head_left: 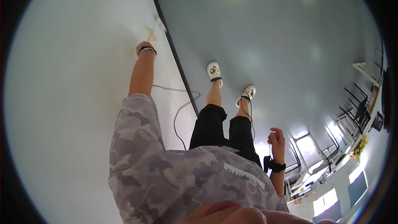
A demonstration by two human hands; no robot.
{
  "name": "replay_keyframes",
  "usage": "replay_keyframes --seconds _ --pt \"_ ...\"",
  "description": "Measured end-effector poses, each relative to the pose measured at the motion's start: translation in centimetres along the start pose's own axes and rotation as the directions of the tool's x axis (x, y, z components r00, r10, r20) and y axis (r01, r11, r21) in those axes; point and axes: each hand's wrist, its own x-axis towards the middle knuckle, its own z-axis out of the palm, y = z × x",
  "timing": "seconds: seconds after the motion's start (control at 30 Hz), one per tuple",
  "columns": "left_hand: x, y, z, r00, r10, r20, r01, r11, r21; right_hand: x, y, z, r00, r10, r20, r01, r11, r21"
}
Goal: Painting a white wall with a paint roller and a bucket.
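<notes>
My left hand (143,48) is stretched out to the white wall on the left, its fingers closed. From it sticks out a pale yellowish, cloth-like piece (151,36), blurred and close to the wall; its exact kind cannot be made out. Dark and light bands circle that wrist. My right hand (276,136) hangs low at my right side, fingers loosely curled and apart, with nothing visible in it. A black strapped device (274,165) sits on the right wrist.
A white fixture (160,23) is on the wall just above the dark baseboard (172,47). A grey cable (176,118) loops beside the wall near my left arm. Chairs (360,108), white tables and yellow flowers (360,147) stand at the far right on the grey floor (286,49).
</notes>
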Motion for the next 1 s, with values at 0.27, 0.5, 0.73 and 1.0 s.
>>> replay_keyframes --seconds 0.27,0.5,0.73,1.0 --pt "-12.0 0.6 9.2 0.839 0.323 0.438 -0.436 0.881 0.186 0.2 -2.7 0.4 0.993 -0.084 0.079 0.087 0.996 -0.035" --pt "-20.9 -3.8 7.6 0.801 0.435 0.41 -0.541 0.819 0.188 1.2 -3.6 -1.7 0.96 -0.226 0.167 0.227 0.974 0.009" --pt "-27.9 -3.0 13.3 0.972 0.197 0.128 -0.141 0.925 -0.352 2.3 -3.2 -3.7 0.856 -0.45 0.255 0.442 0.892 0.091" --pt "-41.3 9.5 30.1 0.991 -0.042 0.128 0.134 0.381 -0.915 10.4 -0.2 -2.5 0.7 -0.503 0.507 0.556 0.829 0.055"
